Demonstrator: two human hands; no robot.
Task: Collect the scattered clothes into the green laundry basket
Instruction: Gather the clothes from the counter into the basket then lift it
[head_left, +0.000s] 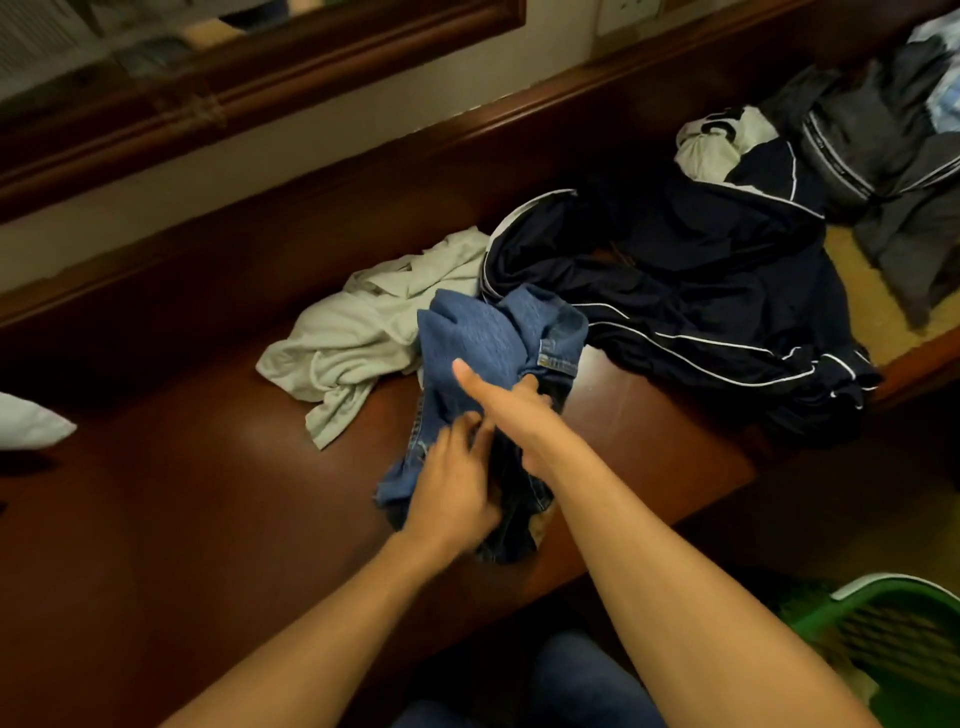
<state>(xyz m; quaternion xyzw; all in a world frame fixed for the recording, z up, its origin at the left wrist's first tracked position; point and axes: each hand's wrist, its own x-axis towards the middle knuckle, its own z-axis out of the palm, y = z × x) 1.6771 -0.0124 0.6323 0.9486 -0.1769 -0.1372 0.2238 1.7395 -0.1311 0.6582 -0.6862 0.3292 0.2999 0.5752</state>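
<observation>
Nearest the camera, at the lower right corner, the green laundry basket (898, 623) shows only a slatted plastic rim and wall, down beside the person's knee and below the table edge. Above it both forearms reach forward over the dark, glossy wooden table (182, 519). The left hand (452, 483) has its fingers curled down into the lower bunch of the blue jeans (493, 353), and the right hand (511, 402) is closed on the upper folds with the thumb sticking out; both are clamped on the denim. The step in hand looks like gathering this heavy, stiff garment into one bundle; next it would need lifting clear and swinging down right to the basket. Just behind, touching the jeans, lies a pale, soft, crumpled shirt (358, 332), and to the right a slick navy jacket (691, 291) with white piping. Farthest, a grey garment (893, 156) is heaped.
</observation>
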